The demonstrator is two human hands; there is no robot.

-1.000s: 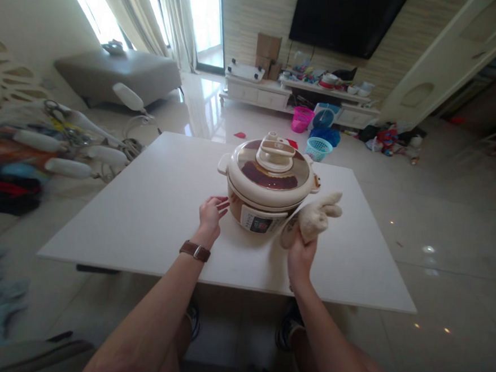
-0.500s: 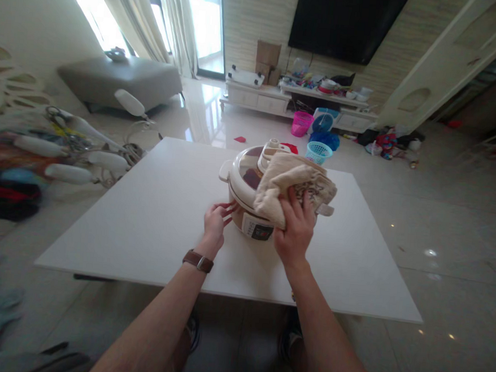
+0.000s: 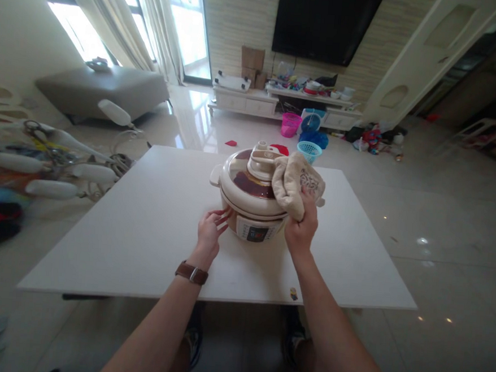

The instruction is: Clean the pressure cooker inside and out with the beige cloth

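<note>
A cream electric pressure cooker [image 3: 247, 200] with a see-through brown lid stands on the white table [image 3: 143, 224], its dark control panel facing me. My right hand [image 3: 302, 224] grips a folded beige cloth [image 3: 293, 183] and presses it against the right side of the lid; part of the rim there is covered. At the cooker's lower left side, my left hand [image 3: 211, 231] has its fingers apart, the tips touching or very near the body. A brown watch strap circles my left wrist.
Near the table's front edge is a small sticker [image 3: 293, 294]. Beyond the table, a light blue basket [image 3: 308, 152] and a pink basket [image 3: 291, 124] stand on the floor. Left of the table are white lamp arms [image 3: 52, 188]; a low cabinet [image 3: 232, 101] lines the far wall.
The cloth in my right hand has slid rightward and down the lid, uncovering more of the lid and its handle. My left hand stays beside the cooker. The view has shifted slightly.
</note>
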